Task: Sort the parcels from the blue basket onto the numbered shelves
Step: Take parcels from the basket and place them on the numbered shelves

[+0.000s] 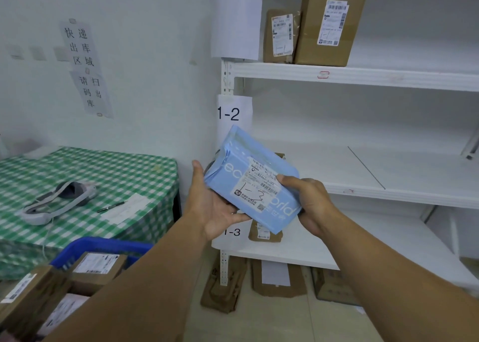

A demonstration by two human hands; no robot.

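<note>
Brown cardboard parcels (pixel 96 269) with white barcode labels sit in the blue basket (pixel 103 244) at the lower left, its plastic rim curved. Both bare forearms reach forward from there to a soft, glossy blue parcel (pixel 248 175), held in the air in front of the white metal shelving (pixel 337 75), tilted, between the paper tags "1-2" (pixel 229 113) and "1-3" (pixel 233 232). The left hand (pixel 215 206) cradles it from below, palm up, thumb raised along its left edge and fingers curled under. The right hand (pixel 308 201) grips its right end, thumb pressed on top. White print on the film reads only in part, "ec" and "orld". Its shipping label (pixel 256 188) carries barcodes, small unreadable text and a handwritten "1-3". Two upright cardboard boxes (pixel 329 22) with labels stand touching on the top shelf. A small brown packet (pixel 264 234) lies on the shelf by the "1-3" tag. Flat brown packets (pixel 277 282) lie on the floor under the shelving. To the left, a table with a green gingham cloth (pixel 116 170) holds a grey-white headset (pixel 59 201) and a pen (pixel 111 206). Paper wall notices read "快递出库区域" (pixel 79 46) and "请扫码出库" (pixel 90 92).
</note>
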